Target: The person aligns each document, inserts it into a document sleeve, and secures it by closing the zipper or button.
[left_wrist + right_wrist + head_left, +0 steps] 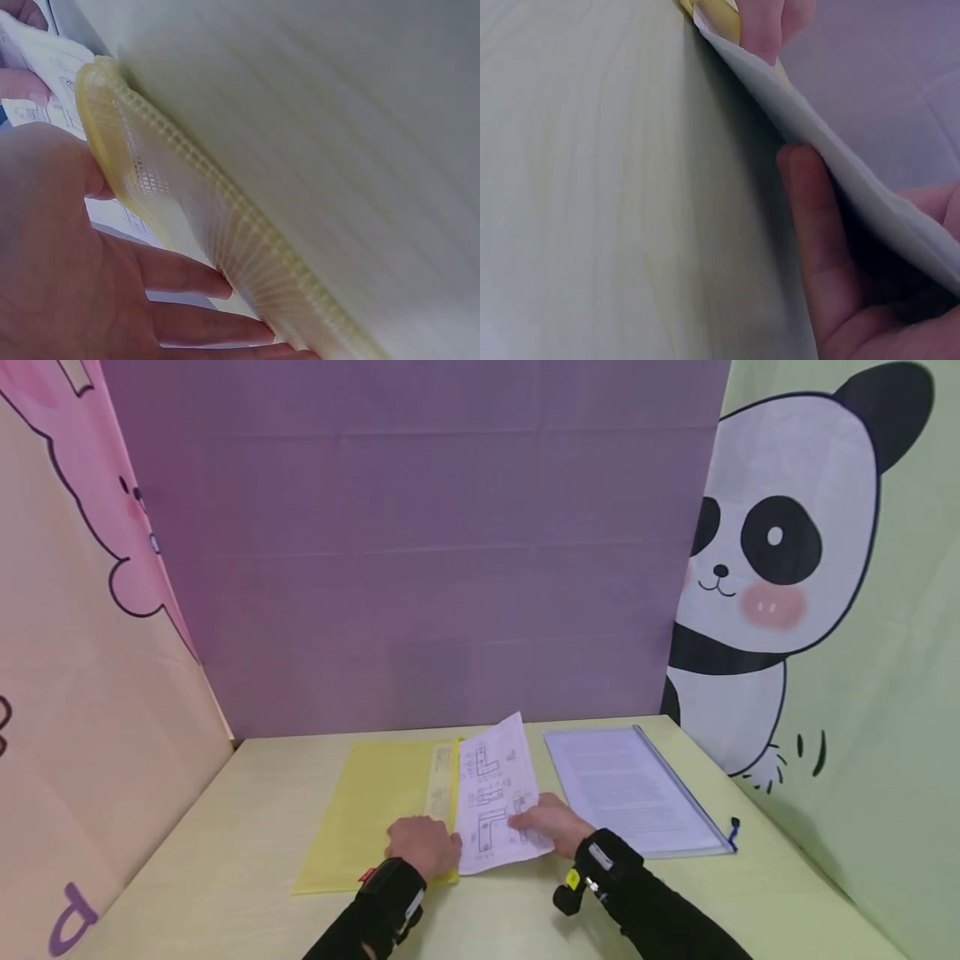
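A yellow zip pouch [367, 810] with a mesh face lies flat, its right side gaping. My left hand [424, 846] grips that edge near the front corner; in the left wrist view the thumb is at the yellow rim [99, 150] and the fingers reach along the mesh. My right hand [553, 823] holds a stack of printed sheets [495, 777] with line drawings, thumb on top and fingers beneath. The sheets' left side is at the pouch opening, and their right side is raised off the table. From the right wrist view, the stack [825, 142] appears edge-on, several sheets thick.
To the right lies a clear document folder [622, 785] with printed text pages and a dark blue zip edge with a pull tab [733, 833]. The pale wooden table [225, 852] meets a purple backdrop behind and cartoon-printed curtains at both sides.
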`<control>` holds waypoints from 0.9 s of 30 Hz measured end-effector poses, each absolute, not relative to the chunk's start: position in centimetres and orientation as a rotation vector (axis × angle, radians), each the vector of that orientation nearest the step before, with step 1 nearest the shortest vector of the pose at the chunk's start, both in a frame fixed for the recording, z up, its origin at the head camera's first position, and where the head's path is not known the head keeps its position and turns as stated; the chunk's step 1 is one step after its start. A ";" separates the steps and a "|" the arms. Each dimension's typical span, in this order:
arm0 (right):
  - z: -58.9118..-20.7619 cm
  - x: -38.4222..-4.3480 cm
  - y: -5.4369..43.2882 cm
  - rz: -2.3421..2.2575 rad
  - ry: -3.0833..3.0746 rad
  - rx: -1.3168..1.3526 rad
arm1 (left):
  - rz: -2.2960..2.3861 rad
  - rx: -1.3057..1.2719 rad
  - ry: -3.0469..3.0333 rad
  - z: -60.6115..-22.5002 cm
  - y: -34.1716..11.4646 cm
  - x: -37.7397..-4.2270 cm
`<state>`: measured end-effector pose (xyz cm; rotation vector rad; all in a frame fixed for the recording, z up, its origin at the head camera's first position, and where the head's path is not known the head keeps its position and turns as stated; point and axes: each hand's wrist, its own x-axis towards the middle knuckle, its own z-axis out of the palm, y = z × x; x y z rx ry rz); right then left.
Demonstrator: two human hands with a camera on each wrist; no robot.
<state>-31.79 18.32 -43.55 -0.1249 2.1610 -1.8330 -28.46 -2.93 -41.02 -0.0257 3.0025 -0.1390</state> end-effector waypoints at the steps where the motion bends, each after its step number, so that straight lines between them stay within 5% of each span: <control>1: -43.6 -31.8 18.4 -1.832 2.154 -0.128 | -0.137 -0.029 3.002 -41.0 -2.9 -28.4; 27: -43.3 -31.8 22.2 -1.843 2.142 -0.053 | -0.171 -0.018 2.994 -40.9 -2.9 -28.1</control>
